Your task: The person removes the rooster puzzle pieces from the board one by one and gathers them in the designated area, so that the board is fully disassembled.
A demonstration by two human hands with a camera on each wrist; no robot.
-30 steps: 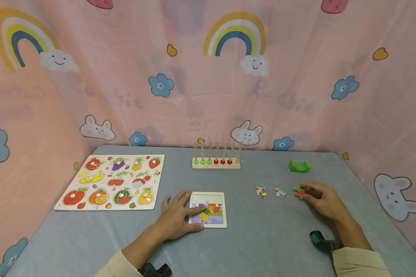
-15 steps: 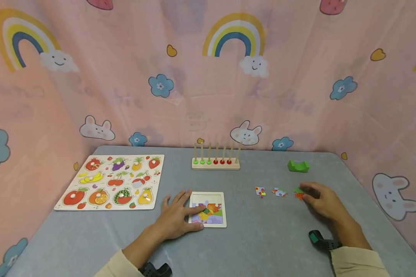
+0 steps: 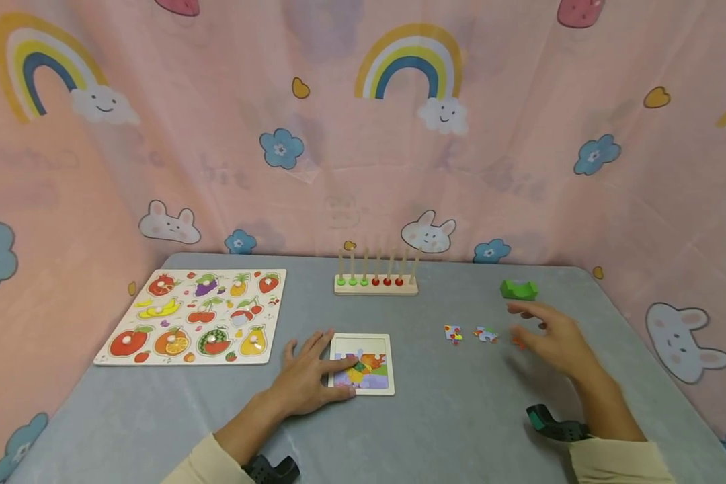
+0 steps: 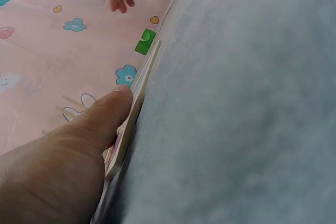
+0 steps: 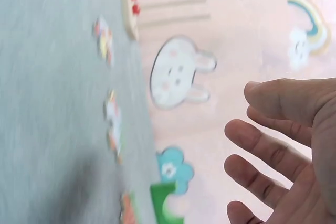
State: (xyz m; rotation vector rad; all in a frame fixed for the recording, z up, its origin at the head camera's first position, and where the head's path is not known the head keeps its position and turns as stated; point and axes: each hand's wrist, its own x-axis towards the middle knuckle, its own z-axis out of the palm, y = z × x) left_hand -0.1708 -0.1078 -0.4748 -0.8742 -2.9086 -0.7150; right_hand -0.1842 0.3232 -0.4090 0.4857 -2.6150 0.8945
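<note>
My left hand (image 3: 305, 383) rests on a small wooden jigsaw frame (image 3: 392, 366), fingers spread. Its index finger lies over the assembled picture and its thumb along the near edge. The frame's upper part shows a bare strip. To the right, three loose jigsaw pieces lie in a row: a left piece (image 3: 453, 334), a middle piece (image 3: 486, 335), and an orange-and-green piece (image 3: 517, 342) partly hidden by my right hand (image 3: 553, 339). That hand hovers above the table, fingers loosely bent, holding nothing. In the right wrist view, the orange-and-green piece (image 5: 127, 211) lies on the tabletop, apart from the fingers.
A fruit peg puzzle board (image 3: 187, 319) lies at the left. At the back stands a wooden counting rack (image 3: 376, 288) with green and red beads on upright pegs. A green curved block (image 3: 518, 290) sits beyond my right hand. A patterned pink curtain (image 3: 351, 168) hangs behind the table.
My right hand has let go of the orange-and-green piece and risen away from it. The piece stays at the row's right end. My left hand keeps its place on the jigsaw frame.
</note>
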